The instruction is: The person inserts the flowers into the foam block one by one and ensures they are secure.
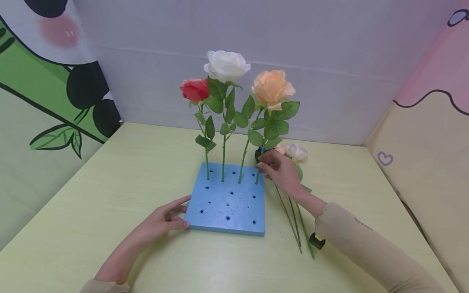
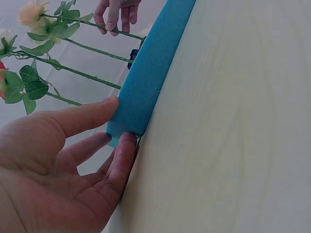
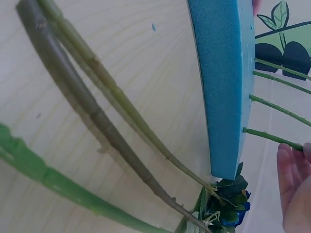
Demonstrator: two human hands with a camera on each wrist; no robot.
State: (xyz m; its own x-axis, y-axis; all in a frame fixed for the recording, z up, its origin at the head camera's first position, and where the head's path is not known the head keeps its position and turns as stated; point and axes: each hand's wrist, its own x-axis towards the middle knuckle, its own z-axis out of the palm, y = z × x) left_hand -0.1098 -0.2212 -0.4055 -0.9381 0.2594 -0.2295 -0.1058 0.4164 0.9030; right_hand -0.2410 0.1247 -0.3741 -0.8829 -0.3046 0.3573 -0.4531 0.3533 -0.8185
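Note:
A blue foam board [image 1: 239, 211] with several holes lies on the table. Upright in its back row stand the stems of a red rose [image 1: 195, 90], a white rose [image 1: 226, 67] and a peach rose [image 1: 272, 87]; one more stem stands there, its bloom mostly covered in the head view. My right hand [image 1: 282, 171] pinches the rightmost stem [image 3: 269, 137] low down, a little above the board. At the front left corner my left hand [image 1: 161, 221] holds the board, thumb and fingers [image 2: 124, 160] against its edges.
Right of the board, several loose roses lie on the table [image 1: 146, 162], among them a pale rose [image 1: 297, 152] and a blue rose [image 3: 238, 213]. A small black object [image 1: 317, 241] lies near their stem ends. A light cloth wall [image 1: 165, 93] closes off the back.

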